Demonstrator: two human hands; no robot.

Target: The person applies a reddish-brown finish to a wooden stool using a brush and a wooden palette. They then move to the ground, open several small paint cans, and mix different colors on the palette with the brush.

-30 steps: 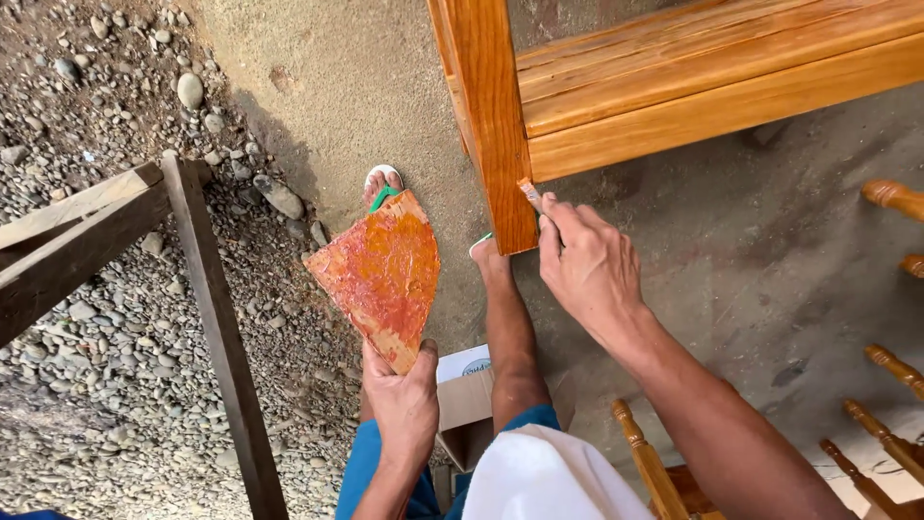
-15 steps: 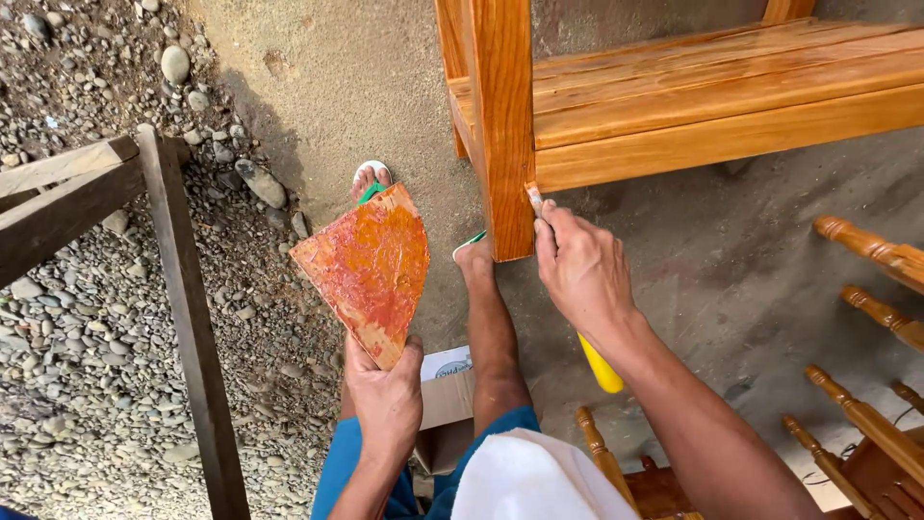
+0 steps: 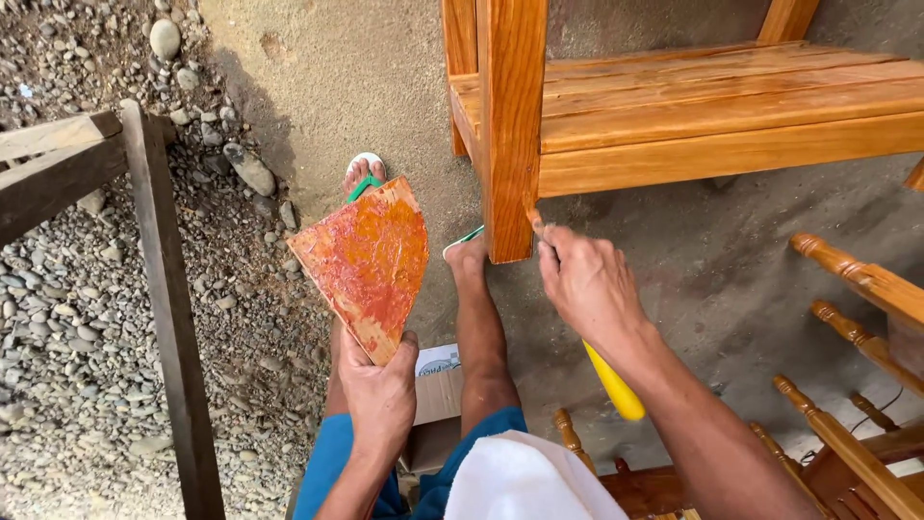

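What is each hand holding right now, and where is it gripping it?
The left hand grips a wedge-shaped board smeared with orange-red paste by its narrow bottom corner. The right hand holds a yellow-handled tool near its front end, tip at the wooden leg.

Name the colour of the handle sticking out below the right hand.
Yellow handle, clearest in the head view, below the right hand.

The left hand [image 3: 380, 395] grips the narrow end of a wedge-shaped board [image 3: 366, 260] smeared with orange-red paste, held above the sandy ground. The right hand [image 3: 589, 286] presses a small tool [image 3: 534, 221] against the foot of the varnished wooden leg [image 3: 512, 125]; a yellow handle [image 3: 612, 385] shows under the wrist.
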